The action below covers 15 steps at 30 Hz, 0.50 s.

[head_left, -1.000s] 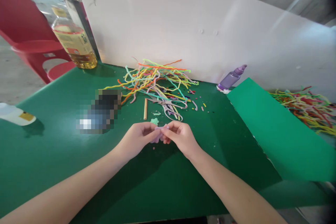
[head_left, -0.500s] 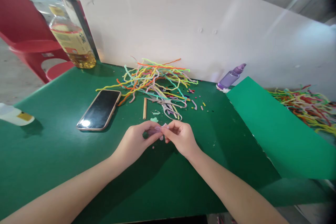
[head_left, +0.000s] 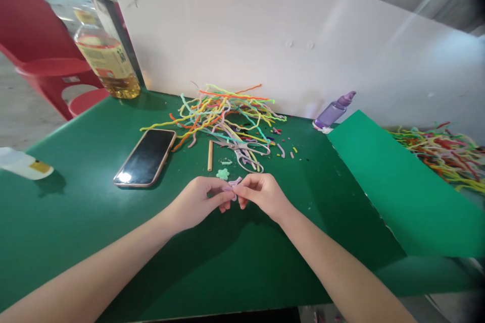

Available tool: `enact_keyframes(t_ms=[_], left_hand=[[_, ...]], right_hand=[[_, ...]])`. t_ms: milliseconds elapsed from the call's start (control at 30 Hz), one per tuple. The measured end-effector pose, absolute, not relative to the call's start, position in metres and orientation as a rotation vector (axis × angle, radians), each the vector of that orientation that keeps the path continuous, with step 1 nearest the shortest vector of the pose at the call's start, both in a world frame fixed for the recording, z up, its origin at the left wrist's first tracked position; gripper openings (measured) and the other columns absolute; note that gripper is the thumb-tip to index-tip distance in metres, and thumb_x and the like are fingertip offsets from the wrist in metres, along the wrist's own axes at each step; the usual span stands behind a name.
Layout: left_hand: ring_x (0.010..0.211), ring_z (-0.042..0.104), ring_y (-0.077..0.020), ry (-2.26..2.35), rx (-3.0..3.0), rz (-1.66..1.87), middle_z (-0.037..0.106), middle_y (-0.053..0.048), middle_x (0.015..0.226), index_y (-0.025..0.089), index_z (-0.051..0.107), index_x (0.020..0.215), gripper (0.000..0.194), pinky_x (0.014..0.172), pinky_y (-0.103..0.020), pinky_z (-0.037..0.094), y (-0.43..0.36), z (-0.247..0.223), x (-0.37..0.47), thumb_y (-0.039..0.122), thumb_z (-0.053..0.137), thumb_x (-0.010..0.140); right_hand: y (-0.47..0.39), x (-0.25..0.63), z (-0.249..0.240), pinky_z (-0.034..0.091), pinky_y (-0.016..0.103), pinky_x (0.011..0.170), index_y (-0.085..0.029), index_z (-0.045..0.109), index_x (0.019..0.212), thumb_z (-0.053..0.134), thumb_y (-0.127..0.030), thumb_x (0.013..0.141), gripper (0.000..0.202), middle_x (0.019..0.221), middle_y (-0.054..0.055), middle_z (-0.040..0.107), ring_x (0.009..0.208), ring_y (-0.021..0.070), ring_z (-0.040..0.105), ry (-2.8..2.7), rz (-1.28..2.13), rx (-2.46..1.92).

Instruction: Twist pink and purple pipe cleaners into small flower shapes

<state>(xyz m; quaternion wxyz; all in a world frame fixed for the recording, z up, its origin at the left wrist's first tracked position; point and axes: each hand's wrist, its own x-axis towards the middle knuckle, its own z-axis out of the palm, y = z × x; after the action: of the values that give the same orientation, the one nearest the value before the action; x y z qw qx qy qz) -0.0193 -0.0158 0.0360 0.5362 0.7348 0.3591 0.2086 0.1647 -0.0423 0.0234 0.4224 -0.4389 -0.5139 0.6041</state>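
My left hand (head_left: 202, 199) and my right hand (head_left: 261, 194) meet over the green table. Between their fingertips they pinch a small pale purple strip (head_left: 235, 181), looped or bent, that looks like pipe cleaner; fingers cover part of it. Just beyond my left fingers lies a mint-green flower shape (head_left: 223, 174). A short mint piece (head_left: 226, 162) rests behind it. Farther back are scissors (head_left: 244, 154) with pale handles, lying on purple strips, and a short wooden stick (head_left: 210, 155).
A heap of colourful pipe cleaners (head_left: 223, 111) lies toward the white board (head_left: 242, 25). A phone (head_left: 146, 157) and white bottle (head_left: 25, 163) are at left, an oil bottle (head_left: 108, 60) behind. Right: a purple bottle (head_left: 333, 111), green sheet (head_left: 401, 186) and second pile (head_left: 443, 154).
My left hand has shifted slightly right and its fingers have drawn closer together. The mint flower shape shows more fully now. Both hands still pinch the purple strip.
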Motion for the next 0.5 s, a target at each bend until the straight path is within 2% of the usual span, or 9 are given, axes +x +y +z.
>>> enact_keyframes(t_ms=[167,367,500], left_hand=[[0.061,0.056,-0.0117,0.803,1.727,0.518,0.061,0.001,0.064,0.016,0.063,0.073,0.023,0.062,-0.022,0.044,-0.0173,0.0386,-0.0194,0.032,0.050,0.085],[0.063,0.055,-0.0127,0.772,1.754,0.518,0.060,0.000,0.064,0.017,0.062,0.071,0.023,0.065,-0.025,0.044,-0.0194,0.0403,-0.0180,0.031,0.050,0.085],[0.060,0.055,-0.0130,0.775,1.568,0.572,0.058,0.000,0.064,0.016,0.061,0.077,0.021,0.060,-0.026,0.048,-0.0155,0.0322,-0.0165,0.034,0.052,0.083]], right_hand=[[-0.0415,0.1651,0.0218,0.045,0.021,0.048,-0.014,0.063,0.064,0.072,-0.032,0.069,0.020,0.054,-0.001,0.060,0.046,0.0079,0.054,-1.175,1.595,-1.047],[-0.0412,0.1629,0.0169,0.037,0.018,0.043,-0.015,0.061,0.064,0.070,-0.030,0.071,0.019,0.051,-0.005,0.053,0.042,0.0045,0.046,-0.900,1.882,-1.009],[-0.0432,0.1565,0.0181,0.042,0.022,0.050,-0.016,0.060,0.064,0.069,-0.034,0.071,0.021,0.054,-0.003,0.056,0.048,0.0074,0.050,-1.063,1.514,-1.101]])
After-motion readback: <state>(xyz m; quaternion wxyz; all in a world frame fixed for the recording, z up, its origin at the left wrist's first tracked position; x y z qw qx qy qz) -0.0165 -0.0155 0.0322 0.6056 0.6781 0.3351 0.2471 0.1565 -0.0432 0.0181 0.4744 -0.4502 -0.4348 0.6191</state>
